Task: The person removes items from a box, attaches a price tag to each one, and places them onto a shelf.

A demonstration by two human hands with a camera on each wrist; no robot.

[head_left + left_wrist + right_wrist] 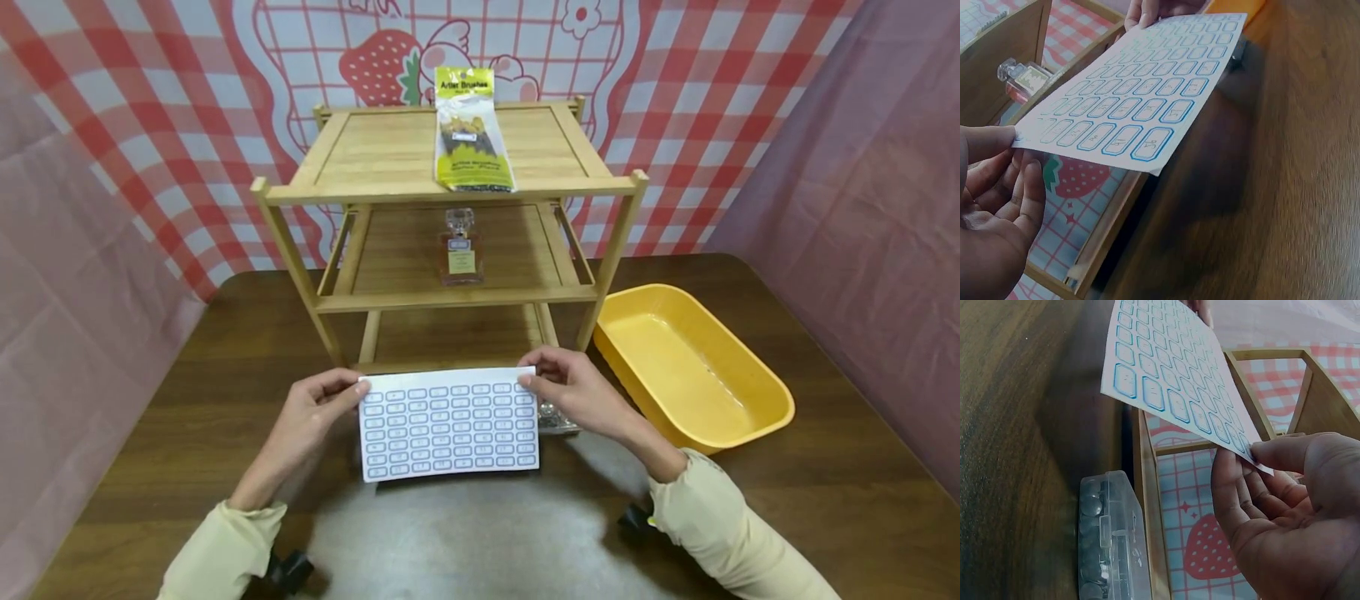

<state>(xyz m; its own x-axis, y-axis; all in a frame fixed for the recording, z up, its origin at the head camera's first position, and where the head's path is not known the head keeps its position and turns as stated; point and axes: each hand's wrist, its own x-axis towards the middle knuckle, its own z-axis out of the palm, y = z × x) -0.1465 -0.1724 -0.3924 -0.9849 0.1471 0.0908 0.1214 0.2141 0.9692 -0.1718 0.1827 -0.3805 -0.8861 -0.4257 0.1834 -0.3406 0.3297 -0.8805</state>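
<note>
A white sheet of sticker labels (450,427), printed with rows of blue-outlined boxes with small marks inside, is held up above the table. My left hand (302,421) pinches its upper left corner between thumb and fingers. The upper right corner is pinched by my right hand (585,393). In both wrist views the sheet slants, with the thumbs on its printed face. Partly hidden behind it in the head view, a clear plastic case (1113,537) with round shiny pieces inside lies by the shelf's front edge, below the right hand.
A three-tier wooden shelf (457,295) stands behind the sheet. A pack of artist brushes (472,133) lies on its top tier, a glass perfume bottle (461,250) on the middle one; both bear small labels. To the right sits a yellow plastic basin (682,367).
</note>
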